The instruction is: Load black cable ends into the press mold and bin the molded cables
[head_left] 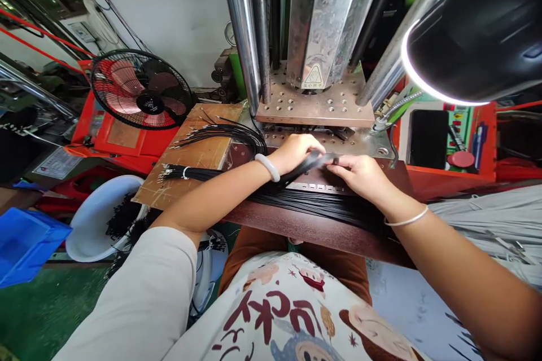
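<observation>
In front of the press's steel plate [313, 110], my left hand [296, 152] closes round black cables, which run back under my forearm. My right hand [358, 172] pinches the cables' end close beside it; that end is blurred, so its shape cannot be told. Below both hands, a long bundle of black cables [313, 202] lies along the dark red table [296, 229]. One tied bundle [195, 172] and a loose fan of cables [228, 132] rest on the brown board at the left.
A black fan [150, 102] stands at the left, above a white tub [99, 220] and blue bin [31, 242]. A black lamp [478, 34] hangs at the upper right. Pale cables [491, 220] lie at the right, below a phone [427, 138] in a red tray.
</observation>
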`<state>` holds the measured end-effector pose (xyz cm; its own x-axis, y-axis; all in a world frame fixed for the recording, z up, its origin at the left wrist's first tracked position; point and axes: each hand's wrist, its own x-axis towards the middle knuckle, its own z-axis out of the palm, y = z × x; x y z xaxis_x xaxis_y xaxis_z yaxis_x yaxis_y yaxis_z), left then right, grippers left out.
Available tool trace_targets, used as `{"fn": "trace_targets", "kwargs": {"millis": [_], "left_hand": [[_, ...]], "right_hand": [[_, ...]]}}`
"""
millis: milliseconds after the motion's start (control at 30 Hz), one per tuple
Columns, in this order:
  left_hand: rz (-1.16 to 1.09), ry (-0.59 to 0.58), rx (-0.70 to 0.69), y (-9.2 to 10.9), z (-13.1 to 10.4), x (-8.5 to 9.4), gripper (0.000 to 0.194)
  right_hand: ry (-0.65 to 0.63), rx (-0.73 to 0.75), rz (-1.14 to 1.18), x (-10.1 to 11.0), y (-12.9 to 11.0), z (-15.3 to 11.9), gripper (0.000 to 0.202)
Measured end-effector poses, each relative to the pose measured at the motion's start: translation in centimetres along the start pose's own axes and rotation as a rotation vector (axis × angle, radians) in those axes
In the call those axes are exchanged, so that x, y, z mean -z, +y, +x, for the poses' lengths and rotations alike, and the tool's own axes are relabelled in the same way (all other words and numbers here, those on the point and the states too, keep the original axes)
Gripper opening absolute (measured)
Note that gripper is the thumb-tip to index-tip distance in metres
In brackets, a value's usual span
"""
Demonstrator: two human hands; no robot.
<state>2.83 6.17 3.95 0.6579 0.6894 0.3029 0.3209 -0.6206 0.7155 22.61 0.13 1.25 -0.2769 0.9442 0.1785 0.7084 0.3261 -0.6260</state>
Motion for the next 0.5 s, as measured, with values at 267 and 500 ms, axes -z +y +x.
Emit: {"fn": "trace_targets", "kwargs": {"millis": [267, 500], "left_hand": [[-0.253, 0.176, 0.023, 1.6, -2.4, -1.3, 0.018], [-0.287, 0.203, -0.032, 1.0, -2.4, -1.1, 0.031]], "right_hand": [[0.237, 0.069, -0.015, 0.8, -0.4, -3.5, 0.025], [0.118, 0.122, 0.098, 0.2, -1.0, -2.1, 0.027]]}}
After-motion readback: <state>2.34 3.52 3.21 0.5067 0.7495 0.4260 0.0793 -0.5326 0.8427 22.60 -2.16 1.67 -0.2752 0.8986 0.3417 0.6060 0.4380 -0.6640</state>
